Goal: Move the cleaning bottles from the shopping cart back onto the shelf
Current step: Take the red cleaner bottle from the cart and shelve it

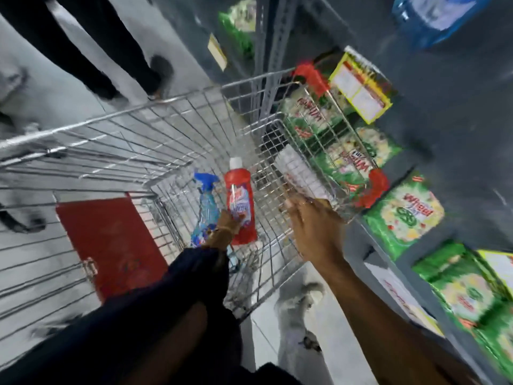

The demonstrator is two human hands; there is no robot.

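A red cleaning bottle point(240, 200) with a white cap lies in the wire shopping cart point(177, 126). My left hand point(226, 227) is down inside the cart, its fingers closed around the lower part of that red bottle. Right beside it, to the left, lies a clear blue spray bottle point(206, 209) with a blue trigger head. My right hand point(312, 226) rests on the cart's right rim, fingers curled over the wire. The grey shelf point(458, 112) stands along the cart's right side. The picture is blurred by motion.
Green detergent packs point(404, 215) fill the shelf's lower tiers beside the cart. A large blue water bottle point(433, 18) sits at top right. Another person's dark legs point(91, 51) stand beyond the cart. A red child-seat flap point(111, 243) is at the cart's near left.
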